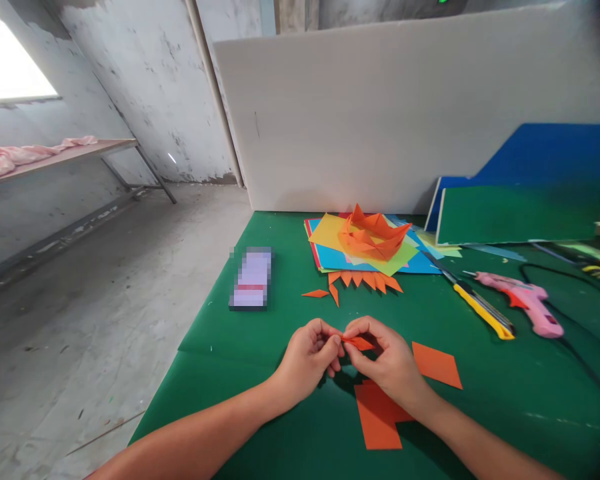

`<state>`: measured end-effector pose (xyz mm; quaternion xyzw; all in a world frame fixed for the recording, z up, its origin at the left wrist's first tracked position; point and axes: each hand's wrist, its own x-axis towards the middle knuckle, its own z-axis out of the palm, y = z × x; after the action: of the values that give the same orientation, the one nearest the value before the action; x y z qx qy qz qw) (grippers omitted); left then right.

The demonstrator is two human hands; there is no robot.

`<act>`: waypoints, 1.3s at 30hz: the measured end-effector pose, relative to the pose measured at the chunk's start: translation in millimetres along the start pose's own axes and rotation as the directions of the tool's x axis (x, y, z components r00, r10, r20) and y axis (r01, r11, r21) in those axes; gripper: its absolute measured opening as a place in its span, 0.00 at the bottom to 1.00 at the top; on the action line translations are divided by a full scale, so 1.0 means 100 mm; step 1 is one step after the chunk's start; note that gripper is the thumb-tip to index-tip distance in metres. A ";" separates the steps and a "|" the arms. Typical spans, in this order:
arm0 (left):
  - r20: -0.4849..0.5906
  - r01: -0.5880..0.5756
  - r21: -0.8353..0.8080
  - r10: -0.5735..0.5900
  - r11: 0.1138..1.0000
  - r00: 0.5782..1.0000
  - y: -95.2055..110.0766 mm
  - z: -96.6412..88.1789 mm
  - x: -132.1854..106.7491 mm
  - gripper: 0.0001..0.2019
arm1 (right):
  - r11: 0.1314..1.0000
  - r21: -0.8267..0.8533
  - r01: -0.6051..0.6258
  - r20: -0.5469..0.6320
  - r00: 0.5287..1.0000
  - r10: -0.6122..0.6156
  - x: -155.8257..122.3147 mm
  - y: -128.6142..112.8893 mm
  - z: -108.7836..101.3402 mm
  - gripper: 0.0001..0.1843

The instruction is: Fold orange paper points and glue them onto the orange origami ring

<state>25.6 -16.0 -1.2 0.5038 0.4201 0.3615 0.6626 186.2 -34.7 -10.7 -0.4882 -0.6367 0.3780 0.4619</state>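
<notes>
Between my hands is a small piece of folded orange paper, held above the green tabletop. My left hand pinches its left end, while the thumb and fingers of my right hand close on its other side. Flat orange paper squares lie below my right hand, partly covered by it. Another orange square rests to its right. Beyond my hands sit a loose folded orange piece and a row of pointed orange pieces.
An orange folded paper ring stands on a stack of coloured paper. A phone lies left, with a yellow utility knife and pink glue gun right. A white board stands behind.
</notes>
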 end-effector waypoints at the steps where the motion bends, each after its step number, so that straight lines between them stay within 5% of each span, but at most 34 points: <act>1: 0.003 -0.005 0.001 0.005 1.000 1.000 0.00 0.00 0.00 0.18 | 1.000 0.017 0.007 -0.004 1.000 -0.007 0.00 0.01 0.00 0.02; 10: 0.025 -0.031 -0.031 0.031 0.999 0.999 0.04 0.03 -0.02 0.18 | 0.983 0.182 0.009 0.023 1.000 -0.013 0.02 0.07 -0.01 0.04; 22: 0.014 0.023 -0.010 -0.023 1.000 1.000 0.01 -0.02 0.02 0.17 | 0.995 0.086 -0.047 0.055 0.998 0.043 0.04 0.00 -0.01 0.02; 31: 0.095 0.182 0.075 -0.189 0.980 0.977 0.11 -0.14 0.06 0.08 | 0.995 0.053 -0.086 0.121 0.989 0.079 0.03 0.00 -0.02 0.01; 39: 0.087 0.063 0.254 -0.087 0.965 0.992 0.06 -0.21 0.08 0.07 | 0.987 0.105 -0.123 0.123 0.986 0.110 0.04 0.04 -0.01 0.08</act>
<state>9.3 -0.4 0.0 0.5844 0.4483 0.2550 0.6265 187.9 -30.3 -13.2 -0.4749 -0.6108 0.4675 0.4276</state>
